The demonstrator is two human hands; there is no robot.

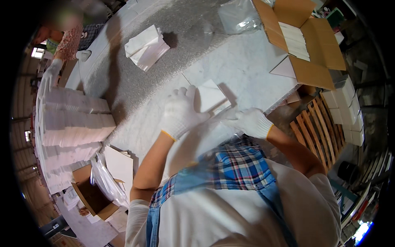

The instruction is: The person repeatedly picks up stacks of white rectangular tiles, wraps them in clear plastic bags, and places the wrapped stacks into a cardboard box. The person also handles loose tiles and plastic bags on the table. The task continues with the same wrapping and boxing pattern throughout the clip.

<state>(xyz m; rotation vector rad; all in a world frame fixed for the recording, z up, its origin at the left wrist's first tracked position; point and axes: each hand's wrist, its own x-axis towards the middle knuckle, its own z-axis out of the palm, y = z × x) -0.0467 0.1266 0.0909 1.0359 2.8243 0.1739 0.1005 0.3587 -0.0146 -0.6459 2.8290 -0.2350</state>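
Observation:
A small stack of white marble-like tiles [212,96] lies on the pale slab tabletop. My left hand [181,109], in a white knit glove, rests at the stack's left side, fingers stretched out and thumb toward its near edge. My right hand [252,122], gloved too, is at the near right of the stack, its fingers closed on thin clear plastic film [220,124]. The film runs along the table edge in front of me; its full shape is hard to make out. Farther off, a fanned stack of white tiles [147,48] sits on the grey, dusty part of the table.
At the far right stands an open cardboard box [312,76] holding white tiles, beside a clear plastic bag [240,17]. Tall tile stacks [78,129] rise on the left, near another person's gloved hand [51,74]. A smaller box [92,193] and a wooden pallet [317,129] are lower down.

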